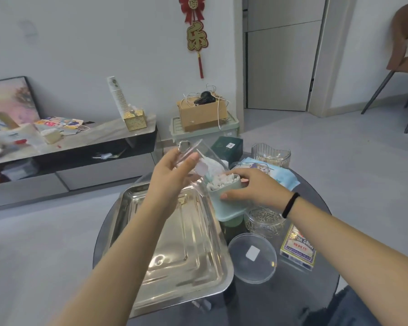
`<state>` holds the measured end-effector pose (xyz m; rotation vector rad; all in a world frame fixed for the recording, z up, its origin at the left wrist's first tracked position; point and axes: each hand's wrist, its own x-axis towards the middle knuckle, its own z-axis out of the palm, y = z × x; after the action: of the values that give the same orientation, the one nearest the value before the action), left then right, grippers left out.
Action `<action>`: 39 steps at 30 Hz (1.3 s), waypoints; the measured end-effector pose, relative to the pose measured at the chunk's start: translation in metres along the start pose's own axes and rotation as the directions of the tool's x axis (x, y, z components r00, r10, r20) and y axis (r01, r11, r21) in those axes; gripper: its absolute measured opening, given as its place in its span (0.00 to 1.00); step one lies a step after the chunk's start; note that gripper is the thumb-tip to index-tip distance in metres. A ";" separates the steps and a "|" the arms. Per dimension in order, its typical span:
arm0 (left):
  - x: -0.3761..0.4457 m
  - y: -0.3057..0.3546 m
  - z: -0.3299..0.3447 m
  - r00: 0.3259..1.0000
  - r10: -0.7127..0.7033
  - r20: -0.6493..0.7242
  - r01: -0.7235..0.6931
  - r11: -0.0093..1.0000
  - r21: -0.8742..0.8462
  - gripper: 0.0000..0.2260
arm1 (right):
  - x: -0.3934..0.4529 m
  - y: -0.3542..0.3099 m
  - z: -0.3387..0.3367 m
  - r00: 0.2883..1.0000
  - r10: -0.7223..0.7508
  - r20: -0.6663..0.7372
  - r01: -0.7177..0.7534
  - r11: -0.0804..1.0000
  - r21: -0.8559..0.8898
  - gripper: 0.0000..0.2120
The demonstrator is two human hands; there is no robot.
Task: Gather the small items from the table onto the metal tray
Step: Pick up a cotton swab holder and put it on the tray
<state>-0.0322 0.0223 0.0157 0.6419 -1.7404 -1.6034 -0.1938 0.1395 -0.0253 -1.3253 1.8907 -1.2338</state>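
Right hand (254, 187) gripping the pale green cotton-swab box (226, 198) beside the empty metal tray (174, 243), left hand (174, 170) pinching its clear lid (198, 156) — the open, tilting box is risking spilled swabs on the bench.

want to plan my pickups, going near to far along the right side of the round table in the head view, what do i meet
Clear round lid → jar of paper clips → teal container of cotton swabs, held by the right hand → ribbed clear dish at the far edge.
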 end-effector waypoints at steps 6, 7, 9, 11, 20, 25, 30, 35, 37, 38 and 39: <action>0.007 -0.012 -0.017 0.999 -0.033 0.040 0.032 0.999 0.023 0.17 | 0.008 0.003 0.018 1.000 -0.017 -0.021 0.015 0.997 -0.074 0.31; 0.007 -0.014 -0.019 0.998 -0.030 0.051 0.029 0.999 0.026 0.17 | 0.009 0.003 0.020 1.000 -0.014 -0.027 0.012 0.998 -0.062 0.31; 0.008 -0.016 -0.022 0.997 -0.028 0.077 0.027 0.999 0.020 0.16 | 0.008 0.003 0.021 1.000 -0.010 -0.025 0.009 0.999 -0.049 0.31; 0.010 -0.016 -0.024 0.995 -0.036 0.092 0.035 0.999 0.014 0.16 | 0.006 0.002 0.021 0.999 -0.009 -0.038 0.007 0.999 -0.032 0.32; 0.013 -0.021 -0.027 0.994 -0.037 0.106 0.061 0.972 -0.227 0.20 | 0.001 -0.001 0.019 0.992 -0.067 -0.109 0.071 0.997 0.033 0.33; 0.015 -0.024 -0.023 0.993 -0.080 0.090 0.111 0.895 -0.433 0.21 | -0.001 0.000 0.021 0.983 -0.125 -0.137 0.139 0.986 0.092 0.26; 0.015 -0.028 -0.012 0.977 -0.169 0.128 0.212 0.792 -0.573 0.24 | -0.001 0.003 0.022 0.973 -0.140 -0.182 0.172 0.970 0.174 0.22; 0.013 -0.032 -0.008 0.957 -0.185 0.222 0.282 0.761 -0.584 0.27 | 0.003 0.002 0.023 0.975 -0.137 -0.175 0.171 0.965 0.199 0.22; 0.013 -0.033 -0.007 0.951 -0.192 0.244 0.297 0.791 -0.536 0.27 | 0.004 0.004 0.024 0.973 -0.124 -0.193 0.160 0.970 0.183 0.22; 0.013 -0.034 -0.007 0.949 -0.198 0.245 0.301 0.803 -0.515 0.27 | 0.004 0.004 0.025 0.973 -0.118 -0.200 0.153 0.974 0.167 0.22; 0.013 -0.035 -0.007 0.948 -0.207 0.243 0.305 0.812 -0.497 0.28 | 0.004 0.004 0.026 0.973 -0.113 -0.202 0.145 0.978 0.152 0.23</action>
<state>-0.0390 0.0039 -0.0165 0.4809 -1.2571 -2.2772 -0.1761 0.1267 -0.0401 -1.2969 1.8046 -1.6010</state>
